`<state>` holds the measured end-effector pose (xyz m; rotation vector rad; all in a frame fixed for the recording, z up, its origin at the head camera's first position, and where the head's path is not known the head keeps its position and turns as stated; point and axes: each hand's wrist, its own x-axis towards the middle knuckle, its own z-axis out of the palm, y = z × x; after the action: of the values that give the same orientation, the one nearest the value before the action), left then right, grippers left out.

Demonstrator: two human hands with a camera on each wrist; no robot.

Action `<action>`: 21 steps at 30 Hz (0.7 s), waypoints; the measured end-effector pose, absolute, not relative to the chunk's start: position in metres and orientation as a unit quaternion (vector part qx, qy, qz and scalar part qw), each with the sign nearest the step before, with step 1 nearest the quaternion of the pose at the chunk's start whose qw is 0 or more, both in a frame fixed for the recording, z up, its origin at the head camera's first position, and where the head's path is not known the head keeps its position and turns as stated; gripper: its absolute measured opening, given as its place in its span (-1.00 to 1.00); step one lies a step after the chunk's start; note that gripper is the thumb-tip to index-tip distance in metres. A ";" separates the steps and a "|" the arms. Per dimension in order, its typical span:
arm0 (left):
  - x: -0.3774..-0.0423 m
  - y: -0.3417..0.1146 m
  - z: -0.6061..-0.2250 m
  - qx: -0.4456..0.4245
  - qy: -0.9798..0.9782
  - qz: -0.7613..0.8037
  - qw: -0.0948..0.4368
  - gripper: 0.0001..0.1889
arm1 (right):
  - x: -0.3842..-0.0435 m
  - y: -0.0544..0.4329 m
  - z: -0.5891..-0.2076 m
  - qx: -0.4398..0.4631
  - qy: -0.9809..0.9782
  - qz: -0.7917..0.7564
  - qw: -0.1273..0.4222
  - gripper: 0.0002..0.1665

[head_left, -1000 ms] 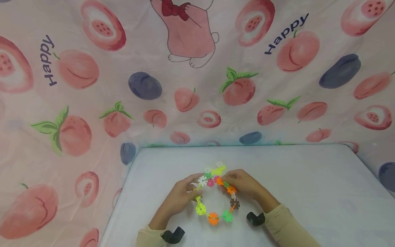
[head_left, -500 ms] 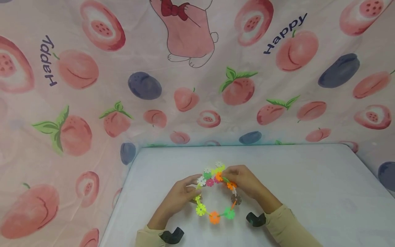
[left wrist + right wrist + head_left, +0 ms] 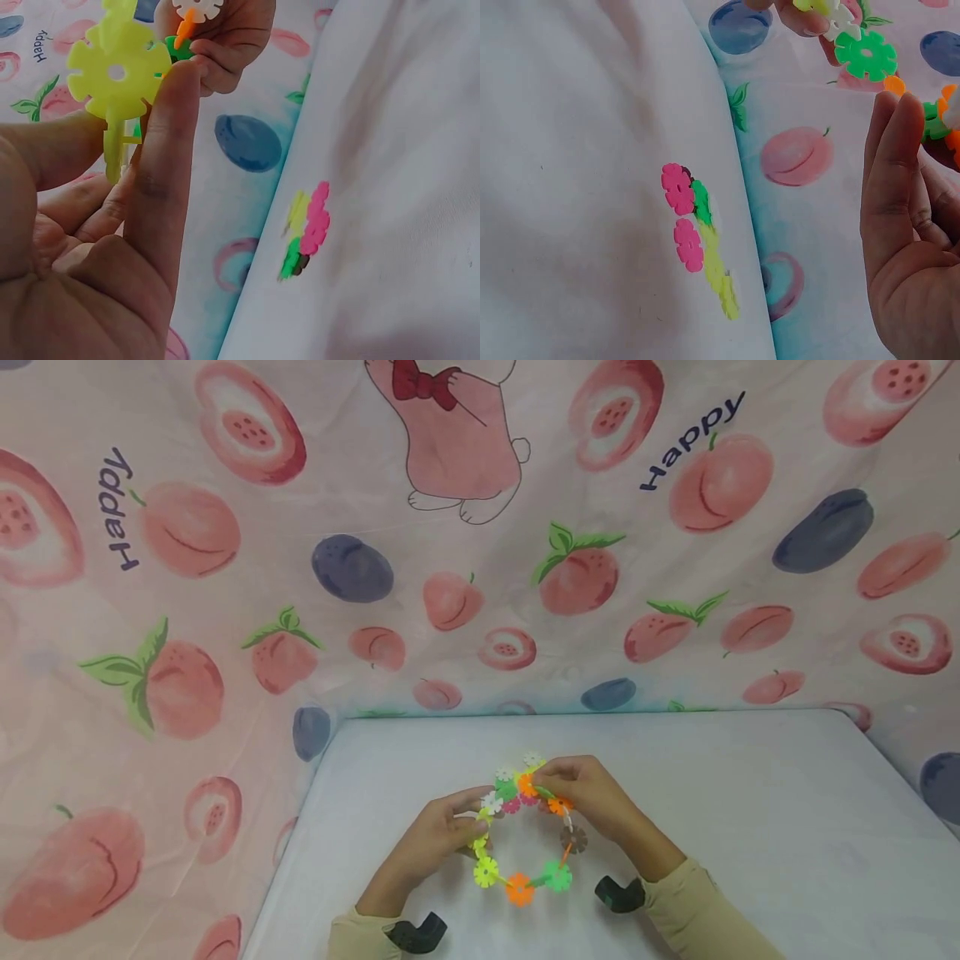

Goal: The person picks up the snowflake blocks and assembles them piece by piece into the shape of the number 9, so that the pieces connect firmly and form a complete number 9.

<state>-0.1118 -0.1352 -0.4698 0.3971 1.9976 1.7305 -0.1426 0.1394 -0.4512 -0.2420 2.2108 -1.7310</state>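
Observation:
A ring of linked, notched plastic flower discs [image 3: 520, 889] hangs between both hands in the head view. My left hand [image 3: 438, 835] pinches its left side, and the left wrist view shows a yellow disc [image 3: 116, 71] between thumb and index finger. The right hand [image 3: 592, 795] pinches the upper right part, by an orange disc [image 3: 528, 785] and a green one. In the right wrist view a green disc [image 3: 866, 54] of the chain shows beyond the fingertips. Fingers partly hide the discs at both grips; whether the ring is closed at the top I cannot tell.
Loose pink discs [image 3: 678, 187] lie on the white table [image 3: 750, 827] beside green, yellow and dark ones. A cloth printed with fruit [image 3: 450, 602] hangs behind. Black elbow-shaped pieces [image 3: 620, 894] sit by both wrists.
My right hand has moved slightly up and left with the orange disc. The ring's right side has shifted up with it. The left hand stays nearly still.

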 end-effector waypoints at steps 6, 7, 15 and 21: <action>-0.111 -0.135 -0.470 0.152 0.741 0.616 0.221 -0.42 | -0.143 0.138 -0.451 -0.098 0.771 -0.608 0.163 -0.64; -0.111 -0.135 -0.470 0.155 0.741 0.615 0.220 -0.42 | -0.143 0.138 -0.451 -0.103 0.769 -0.610 0.163 -0.65; -0.112 -0.136 -0.469 0.179 0.753 0.595 0.217 -0.41 | -0.143 0.136 -0.452 -0.118 0.769 -0.606 0.165 -0.71; -0.112 -0.136 -0.470 0.190 0.749 0.595 0.218 -0.41 | -0.142 0.136 -0.453 -0.113 0.783 -0.591 0.156 -0.73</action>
<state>-0.1122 -0.1365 -0.4696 0.5274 2.0746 1.6482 -0.1418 0.1360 -0.4527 -0.3244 2.2425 -1.6928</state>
